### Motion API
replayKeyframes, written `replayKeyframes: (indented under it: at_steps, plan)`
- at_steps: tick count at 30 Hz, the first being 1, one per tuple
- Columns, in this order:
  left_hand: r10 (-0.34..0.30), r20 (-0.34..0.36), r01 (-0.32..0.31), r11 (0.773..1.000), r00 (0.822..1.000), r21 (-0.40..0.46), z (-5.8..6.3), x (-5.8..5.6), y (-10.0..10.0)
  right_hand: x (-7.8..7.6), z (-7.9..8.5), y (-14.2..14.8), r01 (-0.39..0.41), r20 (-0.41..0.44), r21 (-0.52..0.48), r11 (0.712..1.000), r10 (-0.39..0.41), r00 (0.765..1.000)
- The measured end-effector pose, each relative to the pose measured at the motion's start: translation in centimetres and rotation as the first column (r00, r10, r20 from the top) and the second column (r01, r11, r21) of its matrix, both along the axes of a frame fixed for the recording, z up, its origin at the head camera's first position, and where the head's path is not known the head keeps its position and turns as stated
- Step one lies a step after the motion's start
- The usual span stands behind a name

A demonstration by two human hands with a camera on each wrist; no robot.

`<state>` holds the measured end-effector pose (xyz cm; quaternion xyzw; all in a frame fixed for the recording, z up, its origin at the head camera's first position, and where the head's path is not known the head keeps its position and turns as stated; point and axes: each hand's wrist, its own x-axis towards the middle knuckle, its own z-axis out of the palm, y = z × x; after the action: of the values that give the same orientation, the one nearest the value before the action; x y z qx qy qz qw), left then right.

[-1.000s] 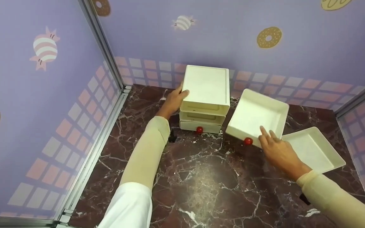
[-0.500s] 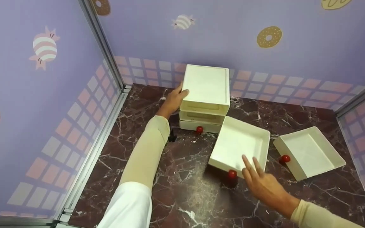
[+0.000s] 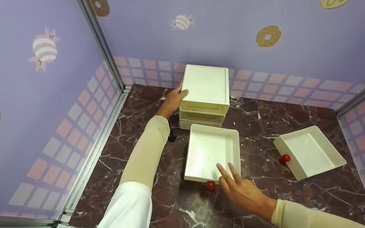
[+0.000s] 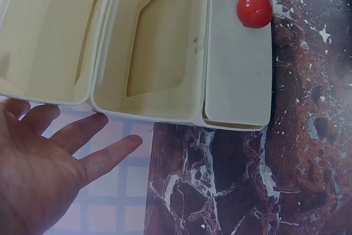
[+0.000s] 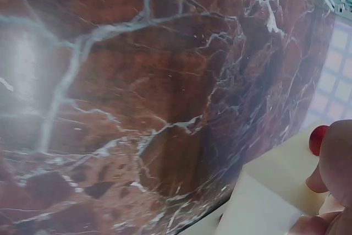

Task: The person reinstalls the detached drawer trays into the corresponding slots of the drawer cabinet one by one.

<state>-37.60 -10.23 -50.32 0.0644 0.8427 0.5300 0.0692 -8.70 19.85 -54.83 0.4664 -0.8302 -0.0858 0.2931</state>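
Observation:
A white drawer cabinet (image 3: 206, 84) stands near the back wall. Its two upper slots gape, and its bottom drawer (image 4: 239, 64) with a red ball knob is in place. My left hand (image 3: 173, 100) steadies the cabinet's left side, thumb at the top edge, fingers (image 4: 82, 130) fairly straight along it. My right hand (image 3: 242, 191) grips the front right corner of a white drawer (image 3: 212, 148) with a red knob (image 3: 210, 185), index and middle fingers pointing forward over its inside. This drawer lies level before the cabinet, its back edge overlapping the bottom drawer's front in the head view.
A second loose drawer (image 3: 312, 152), with its own red knob, lies turned askew on the dark marble surface (image 3: 255, 148) at the right. Patterned walls (image 3: 150, 34) close in the back and both sides, with a metal post (image 3: 103, 44) in the left corner.
My right hand has carried the drawer left and toward me, turning it until it faces the cabinet squarely. My left hand and the cabinet stay put.

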Motion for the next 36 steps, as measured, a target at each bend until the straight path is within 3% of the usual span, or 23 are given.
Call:
replayKeyframes:
  at_steps: [6, 13, 18, 27, 36]
  plan:
    - [0.002, 0.025, -0.003, 1.0, 1.0, 0.012, -0.4, 0.1, 0.0, -1.6, -0.5, -2.1, -0.025, 0.04, 0.063, 0.998, 0.023, 0.999]
    - [-0.007, 0.049, 0.006, 1.0, 0.999, 0.008, -0.4, 0.2, 0.1, -3.7, -0.9, -3.4, -0.048, -0.02, 0.148, 0.988, 0.051, 0.998]
    - [-0.005, 0.053, 0.003, 1.0, 0.999, 0.028, -0.4, 0.3, 0.2, -4.9, -1.1, -3.7, -0.023, -0.029, 0.21, 0.977, 0.029, 0.999]
    - [-0.003, 0.056, 0.001, 1.0, 0.998, 0.029, -0.3, 0.3, 0.1, -6.9, -1.5, -4.0, 0.011, 0.018, 0.147, 0.989, -0.014, 1.0]
    - [-0.003, 0.046, 0.001, 0.999, 0.999, 0.038, 0.1, 0.2, -0.2, -7.5, -0.5, -4.7, 0.083, 0.071, 0.03, 0.996, -0.085, 0.994]
